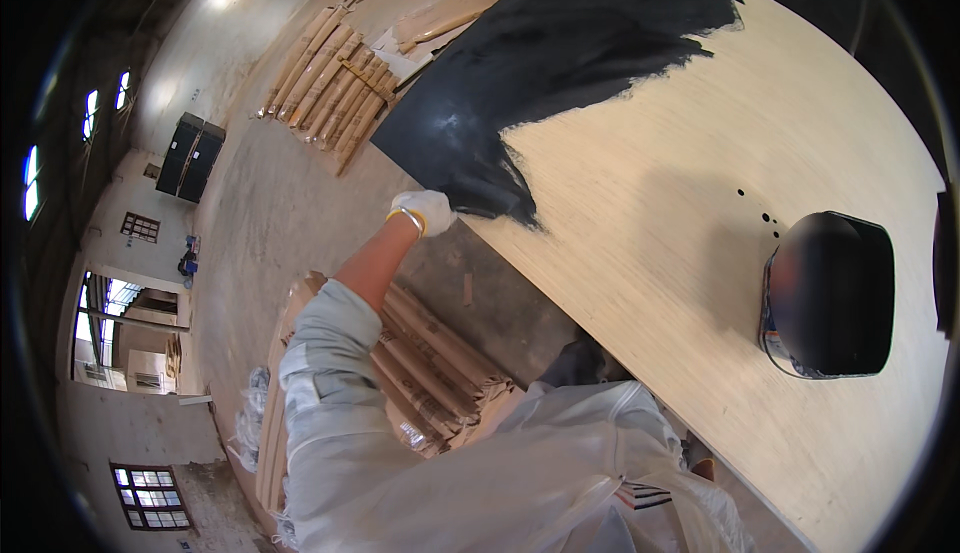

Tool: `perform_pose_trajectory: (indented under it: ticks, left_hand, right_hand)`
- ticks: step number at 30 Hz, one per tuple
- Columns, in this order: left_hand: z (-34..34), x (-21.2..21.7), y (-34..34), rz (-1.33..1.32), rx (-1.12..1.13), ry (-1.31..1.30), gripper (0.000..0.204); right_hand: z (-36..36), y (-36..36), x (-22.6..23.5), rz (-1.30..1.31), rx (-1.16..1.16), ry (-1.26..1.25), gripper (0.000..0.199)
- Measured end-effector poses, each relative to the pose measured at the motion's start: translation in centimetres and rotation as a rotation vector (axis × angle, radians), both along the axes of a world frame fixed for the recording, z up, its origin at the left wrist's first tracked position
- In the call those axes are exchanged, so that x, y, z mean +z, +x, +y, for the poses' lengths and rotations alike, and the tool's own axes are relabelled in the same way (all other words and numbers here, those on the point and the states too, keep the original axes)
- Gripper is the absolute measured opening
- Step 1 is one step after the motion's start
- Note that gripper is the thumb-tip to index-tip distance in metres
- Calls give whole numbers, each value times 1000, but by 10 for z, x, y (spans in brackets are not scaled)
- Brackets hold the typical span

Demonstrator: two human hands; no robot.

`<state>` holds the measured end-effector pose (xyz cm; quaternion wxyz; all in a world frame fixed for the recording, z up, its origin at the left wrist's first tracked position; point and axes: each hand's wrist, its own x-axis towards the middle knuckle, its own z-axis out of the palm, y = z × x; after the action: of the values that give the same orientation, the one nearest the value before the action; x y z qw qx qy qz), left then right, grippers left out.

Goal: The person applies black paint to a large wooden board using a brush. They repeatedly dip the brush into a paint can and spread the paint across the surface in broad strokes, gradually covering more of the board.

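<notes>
My left hand (425, 212), in a white glove with a yellowish cuff, is at the near-left edge of a broad pale wood panel (640, 223). Its fingers look closed, but what they hold, if anything, is hidden. Beside it, a coat of black paint (540, 63) spreads over the panel's far-left part and ends in a ragged border on the bare wood. Farther right on the panel stands an open, dark-rimmed square container (870, 298), its inside black and partly blurred. My right hand is out of view.
Long brown-wrapped bundles (335, 78) lie on the concrete floor beyond the panel; more wrapped bundles (430, 363) lie below my arm. Small dark holes (767, 218) mark the panel near the container. A black cabinet (190, 158) stands by the far wall.
</notes>
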<state>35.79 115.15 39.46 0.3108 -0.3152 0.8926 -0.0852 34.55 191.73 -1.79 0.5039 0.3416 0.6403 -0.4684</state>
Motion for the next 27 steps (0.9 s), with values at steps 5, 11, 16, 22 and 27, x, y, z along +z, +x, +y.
perform_pose_trajectory:
  ticks: [5,11,16,22,27]
  left_hand:
    - [75,15,0,-63,-157,46,48]
    - [56,17,29,-46,-11,11,47]
    - [67,16,24,-75,-44,47,47]
    - [71,5,8,11,-25,15,50]
    - [88,2,-22,-1,-38,3,54]
  right_hand:
    - [6,7,0,35,-61,-14,32]
    - [24,12,-9,0,-2,-19,31]
    - [71,42,-85,-164,-151,-121,31]
    - [3,3,18,264,266,-2,20]
    - [12,13,9,282,320,-4,16]
